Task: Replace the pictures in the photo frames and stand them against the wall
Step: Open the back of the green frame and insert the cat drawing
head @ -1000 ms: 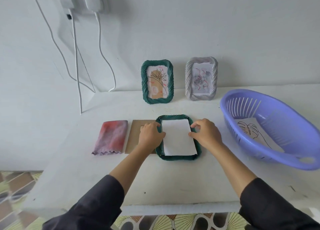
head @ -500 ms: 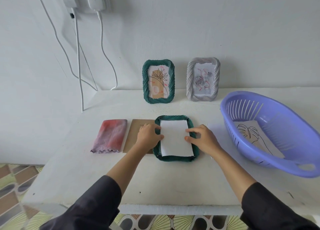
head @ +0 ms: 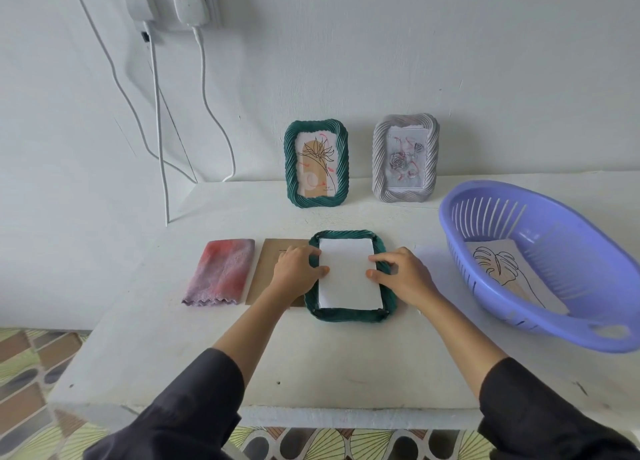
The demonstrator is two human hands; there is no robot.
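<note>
A green ribbed photo frame [head: 346, 315] lies face down on the white table [head: 311, 366]. A white sheet [head: 348, 274], blank side up, rests in its opening. My left hand [head: 296, 267] presses the sheet's left edge with its fingertips. My right hand [head: 401, 274] presses the right edge the same way. Neither hand grips anything. A brown backing board [head: 268, 272] lies flat under my left hand, left of the frame. Two filled frames stand against the wall: a green one [head: 316, 167] and a grey one [head: 406, 158].
A purple plastic basket [head: 540, 321] sits at the right with a leaf drawing [head: 502, 269] inside. A folded pink-purple cloth [head: 221, 271] lies at the left. White cables [head: 157, 130] hang from wall plugs down to the table's back left corner.
Both hands have slid a little toward me along the sheet's side edges, fingertips now flat on the paper. The frame and sheet stay in place.
</note>
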